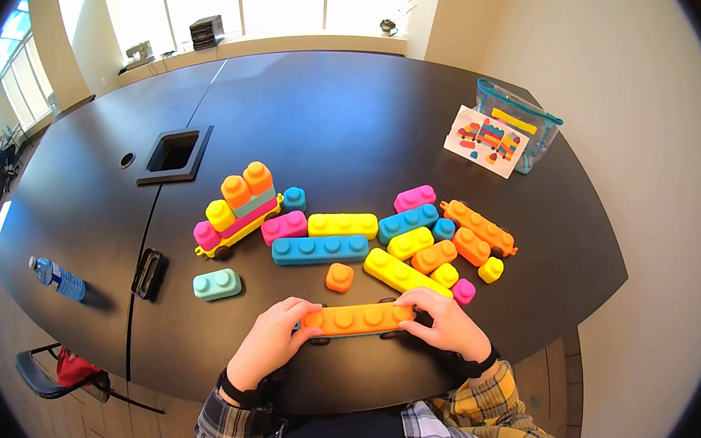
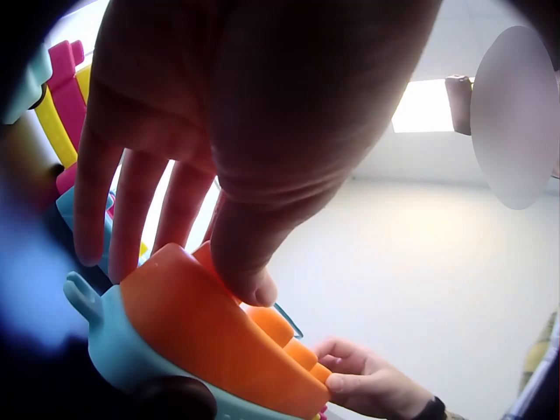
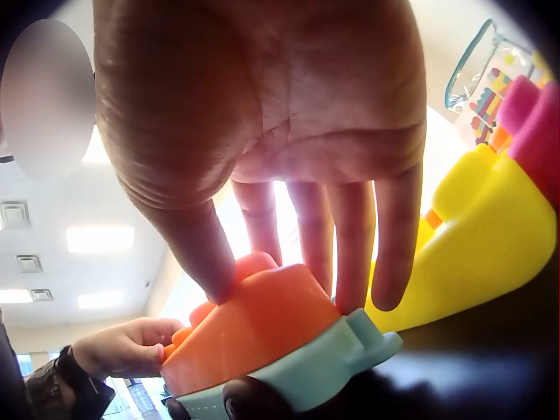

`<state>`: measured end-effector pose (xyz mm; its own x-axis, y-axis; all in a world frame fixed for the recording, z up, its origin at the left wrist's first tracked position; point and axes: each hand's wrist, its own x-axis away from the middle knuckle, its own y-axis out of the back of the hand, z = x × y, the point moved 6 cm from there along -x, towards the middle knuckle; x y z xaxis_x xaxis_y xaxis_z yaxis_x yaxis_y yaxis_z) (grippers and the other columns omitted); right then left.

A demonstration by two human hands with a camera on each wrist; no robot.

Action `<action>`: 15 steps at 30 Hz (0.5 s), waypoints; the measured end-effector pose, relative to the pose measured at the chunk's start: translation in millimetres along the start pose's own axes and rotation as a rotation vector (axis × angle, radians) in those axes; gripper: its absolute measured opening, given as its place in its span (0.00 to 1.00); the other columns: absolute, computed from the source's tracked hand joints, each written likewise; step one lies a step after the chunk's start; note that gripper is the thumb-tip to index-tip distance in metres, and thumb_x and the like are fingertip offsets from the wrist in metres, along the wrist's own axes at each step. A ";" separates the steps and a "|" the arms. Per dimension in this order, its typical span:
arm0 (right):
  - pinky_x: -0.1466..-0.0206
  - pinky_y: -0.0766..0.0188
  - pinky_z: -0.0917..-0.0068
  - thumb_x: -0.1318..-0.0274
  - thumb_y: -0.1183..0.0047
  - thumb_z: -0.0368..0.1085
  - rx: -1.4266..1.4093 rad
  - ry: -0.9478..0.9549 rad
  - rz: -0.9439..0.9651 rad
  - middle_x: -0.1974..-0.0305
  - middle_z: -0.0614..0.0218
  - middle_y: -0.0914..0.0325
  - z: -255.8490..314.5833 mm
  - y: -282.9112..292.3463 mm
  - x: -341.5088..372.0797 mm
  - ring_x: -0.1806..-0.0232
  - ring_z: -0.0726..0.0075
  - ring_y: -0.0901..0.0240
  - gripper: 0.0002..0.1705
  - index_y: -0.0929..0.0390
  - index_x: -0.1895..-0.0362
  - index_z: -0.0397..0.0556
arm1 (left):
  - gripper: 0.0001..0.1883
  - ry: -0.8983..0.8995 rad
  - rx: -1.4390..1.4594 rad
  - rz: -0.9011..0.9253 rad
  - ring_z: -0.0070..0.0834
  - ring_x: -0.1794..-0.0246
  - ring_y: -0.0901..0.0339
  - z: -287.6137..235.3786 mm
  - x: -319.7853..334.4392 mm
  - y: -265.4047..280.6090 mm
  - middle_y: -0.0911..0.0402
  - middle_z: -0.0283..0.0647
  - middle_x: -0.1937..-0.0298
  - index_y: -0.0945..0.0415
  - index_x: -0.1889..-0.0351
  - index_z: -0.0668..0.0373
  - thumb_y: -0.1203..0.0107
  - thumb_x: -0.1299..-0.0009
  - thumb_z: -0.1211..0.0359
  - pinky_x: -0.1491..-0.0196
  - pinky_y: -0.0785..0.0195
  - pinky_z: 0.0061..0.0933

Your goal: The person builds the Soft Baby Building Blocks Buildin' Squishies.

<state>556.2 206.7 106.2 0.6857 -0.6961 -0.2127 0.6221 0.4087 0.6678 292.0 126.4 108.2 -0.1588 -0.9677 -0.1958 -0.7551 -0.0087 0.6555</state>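
A long orange block (image 1: pixel 359 318) with several studs lies on a light blue wheeled base (image 2: pixel 109 341) near the table's front edge. At its left end, my left hand (image 1: pixel 273 338) pinches the block between thumb and fingers. The right hand (image 1: pixel 446 325) grips the opposite end the same way. In the right wrist view, the orange block (image 3: pixel 254 324) sits on the light blue base (image 3: pixel 306 372), with dark wheels beneath. Just beyond is a small orange block (image 1: pixel 340 277).
A built wagon (image 1: pixel 242 220) stands at the left behind a light teal block (image 1: pixel 217 285). Loose blocks, including a long blue one (image 1: pixel 320 249) and a long yellow one (image 1: pixel 401 273), lie ahead. Farther off are a bottle (image 1: pixel 58 278), a picture card (image 1: pixel 485 140) and a clear bag (image 1: pixel 540 148).
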 end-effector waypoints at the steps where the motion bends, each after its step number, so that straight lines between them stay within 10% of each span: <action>1: 0.43 0.22 0.60 0.38 0.32 0.39 -0.014 -0.014 -0.001 0.49 0.58 0.16 -0.7 -0.1 0.5 0.48 0.48 0.18 0.18 0.19 0.47 0.47 | 0.17 0.012 -0.007 0.008 0.48 0.49 0.18 0.1 0.0 -0.1 0.17 0.44 0.50 0.18 0.44 0.58 0.32 0.30 0.68 0.46 0.23 0.41; 15: 0.44 0.21 0.61 0.38 0.33 0.38 -0.004 -0.043 -0.016 0.49 0.59 0.15 -1.8 -1.8 1.1 0.49 0.50 0.17 0.19 0.20 0.46 0.48 | 0.18 0.025 -0.033 -0.001 0.49 0.49 0.18 -1.2 -0.3 0.1 0.17 0.45 0.50 0.19 0.43 0.59 0.32 0.30 0.70 0.45 0.23 0.41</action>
<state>556.5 206.2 103.5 0.6590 -0.7273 -0.1920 0.6343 0.4001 0.6615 292.7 126.4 109.2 -0.1421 -0.9737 -0.1783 -0.7336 -0.0173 0.6794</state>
